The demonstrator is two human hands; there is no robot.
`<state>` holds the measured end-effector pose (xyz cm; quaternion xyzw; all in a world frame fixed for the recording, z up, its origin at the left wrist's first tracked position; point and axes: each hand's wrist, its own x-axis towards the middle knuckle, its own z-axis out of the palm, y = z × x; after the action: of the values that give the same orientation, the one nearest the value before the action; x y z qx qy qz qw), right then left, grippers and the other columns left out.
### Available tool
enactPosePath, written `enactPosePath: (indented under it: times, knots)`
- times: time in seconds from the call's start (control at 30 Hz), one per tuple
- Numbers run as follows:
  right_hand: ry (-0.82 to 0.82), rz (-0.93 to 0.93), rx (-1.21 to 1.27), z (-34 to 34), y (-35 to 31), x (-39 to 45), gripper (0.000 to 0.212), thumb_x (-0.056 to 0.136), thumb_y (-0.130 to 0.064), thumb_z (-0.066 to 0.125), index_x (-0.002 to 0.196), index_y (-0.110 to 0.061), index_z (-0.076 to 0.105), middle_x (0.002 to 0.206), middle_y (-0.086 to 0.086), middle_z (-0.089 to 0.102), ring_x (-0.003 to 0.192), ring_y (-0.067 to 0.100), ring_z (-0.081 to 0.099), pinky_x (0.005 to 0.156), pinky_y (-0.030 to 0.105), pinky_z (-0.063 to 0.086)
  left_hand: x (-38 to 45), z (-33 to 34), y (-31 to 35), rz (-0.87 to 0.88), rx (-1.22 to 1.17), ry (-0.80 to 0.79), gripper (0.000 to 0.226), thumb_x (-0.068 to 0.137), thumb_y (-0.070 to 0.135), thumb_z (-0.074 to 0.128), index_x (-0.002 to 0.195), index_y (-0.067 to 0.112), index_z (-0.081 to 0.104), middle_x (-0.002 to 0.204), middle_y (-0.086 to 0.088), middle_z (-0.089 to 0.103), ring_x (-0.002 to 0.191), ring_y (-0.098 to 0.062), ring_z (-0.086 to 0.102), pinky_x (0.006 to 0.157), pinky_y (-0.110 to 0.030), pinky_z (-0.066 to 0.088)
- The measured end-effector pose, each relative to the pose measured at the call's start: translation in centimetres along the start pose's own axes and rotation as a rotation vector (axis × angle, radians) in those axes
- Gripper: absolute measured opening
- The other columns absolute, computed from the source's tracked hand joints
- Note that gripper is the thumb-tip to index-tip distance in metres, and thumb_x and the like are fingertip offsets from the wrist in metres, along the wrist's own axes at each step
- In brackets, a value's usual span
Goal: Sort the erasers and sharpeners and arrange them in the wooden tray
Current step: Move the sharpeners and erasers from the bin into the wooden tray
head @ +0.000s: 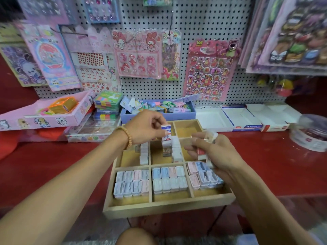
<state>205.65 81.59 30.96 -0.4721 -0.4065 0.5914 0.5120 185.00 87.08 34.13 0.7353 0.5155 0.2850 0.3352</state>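
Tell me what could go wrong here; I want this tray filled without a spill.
The wooden tray juts past the red shelf's front edge, so a downward press near its front could tip it. The right hand grips several erasers at once; one might slip. The left hand pinches an eraser above standing rows that a nudge could topple.

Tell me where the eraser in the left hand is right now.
In the head view, the eraser is pinched in the left hand, held above the middle compartments of the wooden tray, over a row of white erasers.
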Motion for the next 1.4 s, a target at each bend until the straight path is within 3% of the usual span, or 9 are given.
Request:
enactPosePath:
  times: [0.2,0.47,0.6,0.73,0.87,0.97,1.07,1.2,1.4]
  knots:
    - [0.171,0.088,0.212,-1.8,0.2,-0.5,0.017,0.098,-0.008,0.060,0.093,0.008,0.060,0.075,0.023,0.062,0.081,0.038,0.070,0.063,0.039,0.063,0.2,2.8,-2.4,-0.077,0.320,0.021,0.018,0.078,0.018,0.079,0.085,0.021,0.063,0.076,0.006,0.062,0.067,-0.007,0.055,0.062,-0.022,0.044]
    - [0.196,0.077,-0.091,-3.3,1.4,0.4,0.027,0.099,-0.027,0.062,0.094,-0.002,0.070,0.078,0.013,0.074,0.071,0.027,0.066,0.076,0.050,0.056,0.5,4.7,-3.0,-0.108,0.379,0.062,0.029,0.067,0.013,0.084,0.069,0.026,0.058,0.070,0.008,0.061,0.067,-0.008,0.057,0.056,-0.015,0.039]
    - [0.182,0.059,-0.131,-2.7,1.3,0.4,0.028,0.100,-0.028,0.060,0.093,-0.002,0.070,0.068,0.007,0.067,0.054,0.015,0.060,0.050,0.031,0.049,0.4,5.2,-3.2,-0.121,0.369,0.081,0.034,0.068,0.010,0.083,0.070,0.027,0.054,0.072,0.008,0.057,0.068,-0.007,0.054,0.059,-0.019,0.040]
    - [0.212,0.044,-0.121,-1.7,1.1,0.4,0.027,0.098,-0.023,0.063,0.094,0.003,0.069,0.075,0.015,0.064,0.063,0.024,0.059,0.060,0.035,0.050,0.4,5.3,-3.4,-0.130,0.376,0.075,0.036,0.069,0.008,0.082,0.072,0.029,0.053,0.075,0.007,0.058,0.072,-0.011,0.056,0.063,-0.020,0.042]
    - [0.184,0.021,-0.153,-0.9,1.1,0.6,0.022,0.097,-0.019,0.063,0.085,-0.001,0.068,0.060,0.009,0.058,0.045,0.010,0.049,0.043,0.023,0.041,0.2,4.1,-3.0,-0.163,0.368,0.014,0.029,0.071,0.017,0.085,0.080,0.028,0.059,0.079,0.007,0.062,0.076,-0.011,0.061,0.067,-0.022,0.048]
    - [0.162,-0.001,-0.135,-0.4,1.1,1.0,0.018,0.098,-0.016,0.062,0.090,-0.001,0.068,0.055,0.005,0.060,0.040,0.007,0.049,0.040,0.020,0.041,-0.6,3.0,-1.7,-0.157,0.142,0.138,0.012,0.091,0.026,0.067,0.084,0.017,0.063,0.079,0.000,0.068,0.068,-0.013,0.069,0.063,-0.023,0.054]
    - [0.151,-0.035,-0.119,0.7,1.0,1.6,0.018,0.098,-0.015,0.063,0.083,-0.005,0.067,0.056,0.003,0.061,0.041,0.007,0.050,0.045,0.022,0.043,-1.6,2.9,0.3,-0.220,-0.292,0.048,0.021,0.094,0.028,0.061,0.091,0.008,0.064,0.084,-0.014,0.071,0.060,-0.019,0.069,0.053,-0.024,0.056]
    - [0.091,-0.097,-0.156,2.2,1.1,2.2,0.024,0.098,-0.011,0.061,0.075,-0.008,0.067,0.048,0.000,0.057,0.040,0.007,0.049,0.043,0.020,0.042,-2.1,3.9,0.9,-0.176,-0.448,-0.036,0.012,0.083,0.005,0.073,0.091,0.006,0.064,0.069,-0.010,0.070,0.057,-0.020,0.068,0.052,-0.023,0.056]
    - [0.022,0.051,-0.208,3.1,0.2,4.0,0.030,0.099,-0.038,0.059,0.086,-0.011,0.059,0.066,0.007,0.049,0.043,0.012,0.040,0.037,0.019,0.031,-1.5,1.2,-0.6,-0.252,-0.442,0.138,0.011,0.086,-0.005,0.064,0.092,0.005,0.065,0.071,-0.011,0.068,0.061,-0.020,0.070,0.055,-0.023,0.056]
